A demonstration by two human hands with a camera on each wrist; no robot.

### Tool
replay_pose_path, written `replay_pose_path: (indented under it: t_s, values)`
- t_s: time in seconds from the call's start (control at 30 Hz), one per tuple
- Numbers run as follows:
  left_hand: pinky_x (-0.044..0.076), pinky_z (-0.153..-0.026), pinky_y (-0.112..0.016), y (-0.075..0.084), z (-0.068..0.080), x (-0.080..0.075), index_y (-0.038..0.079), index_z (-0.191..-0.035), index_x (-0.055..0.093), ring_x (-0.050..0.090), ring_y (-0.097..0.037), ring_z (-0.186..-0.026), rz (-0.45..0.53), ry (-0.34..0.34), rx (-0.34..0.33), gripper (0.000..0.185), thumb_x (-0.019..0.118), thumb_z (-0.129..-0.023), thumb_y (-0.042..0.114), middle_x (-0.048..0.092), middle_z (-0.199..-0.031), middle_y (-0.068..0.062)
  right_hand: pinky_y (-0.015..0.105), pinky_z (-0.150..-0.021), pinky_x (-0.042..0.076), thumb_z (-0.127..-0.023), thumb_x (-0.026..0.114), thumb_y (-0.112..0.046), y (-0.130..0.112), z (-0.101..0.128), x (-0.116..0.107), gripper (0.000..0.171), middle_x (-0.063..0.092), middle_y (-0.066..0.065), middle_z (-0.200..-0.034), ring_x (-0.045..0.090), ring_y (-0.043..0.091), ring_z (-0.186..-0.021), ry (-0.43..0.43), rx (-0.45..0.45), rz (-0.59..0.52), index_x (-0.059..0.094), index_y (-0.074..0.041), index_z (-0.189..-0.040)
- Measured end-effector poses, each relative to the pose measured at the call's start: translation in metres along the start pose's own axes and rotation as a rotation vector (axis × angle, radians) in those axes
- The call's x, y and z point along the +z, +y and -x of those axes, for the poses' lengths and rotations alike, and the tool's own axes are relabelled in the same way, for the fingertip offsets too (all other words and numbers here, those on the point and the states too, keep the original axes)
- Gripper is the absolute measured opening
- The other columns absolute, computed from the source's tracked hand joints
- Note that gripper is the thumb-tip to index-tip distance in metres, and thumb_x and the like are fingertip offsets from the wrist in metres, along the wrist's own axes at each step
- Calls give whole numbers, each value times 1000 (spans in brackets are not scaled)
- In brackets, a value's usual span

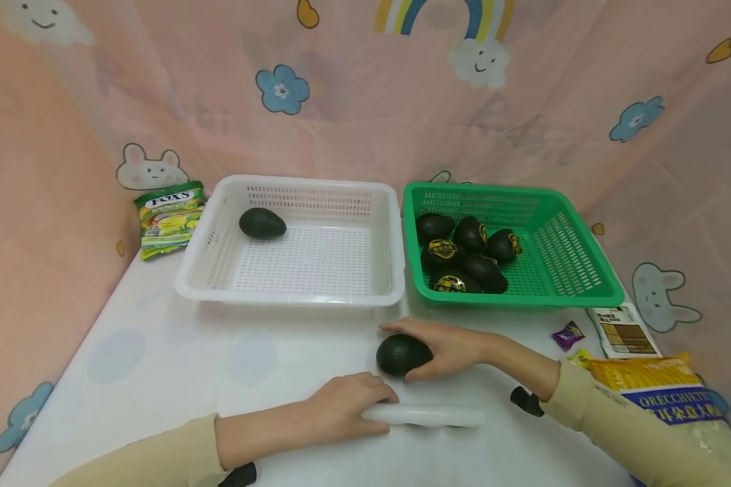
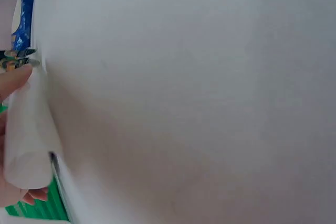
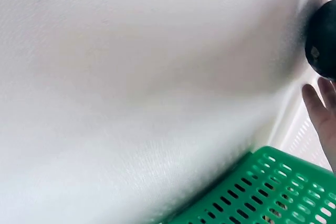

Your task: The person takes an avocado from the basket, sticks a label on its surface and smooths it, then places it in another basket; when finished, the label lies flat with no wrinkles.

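On the white table point(image 1: 158, 352), the right hand point(image 1: 447, 348) cups a dark avocado point(image 1: 401, 354) just in front of the white basket point(image 1: 292, 292), fingers curled over its top and far side, thumb under its near edge. The left hand point(image 1: 341, 409) lies just beside it, fingers bent over one end of a white roll point(image 1: 429, 415) that lies flat on the table. Another avocado point(image 1: 262, 223) sits in the white basket's far left corner. The green basket point(image 1: 575, 291) holds several stickered avocados point(image 1: 466, 253).
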State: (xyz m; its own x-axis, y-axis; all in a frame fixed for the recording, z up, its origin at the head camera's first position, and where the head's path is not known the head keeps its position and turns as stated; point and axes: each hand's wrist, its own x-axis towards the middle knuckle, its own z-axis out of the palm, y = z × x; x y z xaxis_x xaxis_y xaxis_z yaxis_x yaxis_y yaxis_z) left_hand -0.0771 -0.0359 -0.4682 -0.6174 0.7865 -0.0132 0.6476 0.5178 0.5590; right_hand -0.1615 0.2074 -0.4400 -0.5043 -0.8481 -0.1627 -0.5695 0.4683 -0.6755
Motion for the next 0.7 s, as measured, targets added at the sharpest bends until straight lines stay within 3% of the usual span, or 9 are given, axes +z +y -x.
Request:
replay_pose_path:
  t_s: [0.13,0.23,0.3,0.5,0.7]
  values:
    - [48,-75,-16,-10,9,-10,19,-107,72,57,4,-85,191,15,-14,22,76,-86,26,64,-94,19,41,-104,41,-92,69,-37,-9,7,-2,58,49,-8,-142,44,13,-131,163,-120,34,49,-14,-141]
    - [49,-71,-18,-18,18,-23,18,-104,74,58,3,-78,353,4,-36,19,75,-87,27,65,-88,20,38,-94,49,-92,70,-26,-19,14,-1,33,61,-9,-124,54,11,-117,269,-237,18,64,-15,-123]
    - [50,-71,-20,-23,24,-33,19,-103,74,59,1,-78,412,-1,-59,19,74,-88,29,65,-87,20,36,-86,52,-89,73,-23,-26,18,1,22,65,-11,-111,58,8,-106,304,-274,2,69,-19,-111]
    - [51,-76,-24,-29,31,-52,22,-115,71,61,-2,-85,429,16,-113,30,72,-89,35,67,-91,18,28,-77,52,-82,81,-21,-38,20,11,14,65,-14,-93,57,6,-90,379,-241,-17,71,-23,-90]
    - [51,-70,-24,-29,29,-49,21,-114,71,61,-3,-77,511,-10,-100,27,70,-91,33,68,-86,15,30,-80,50,-81,80,-8,-40,21,18,18,66,-7,-92,56,13,-94,449,-172,-71,68,-20,-84]
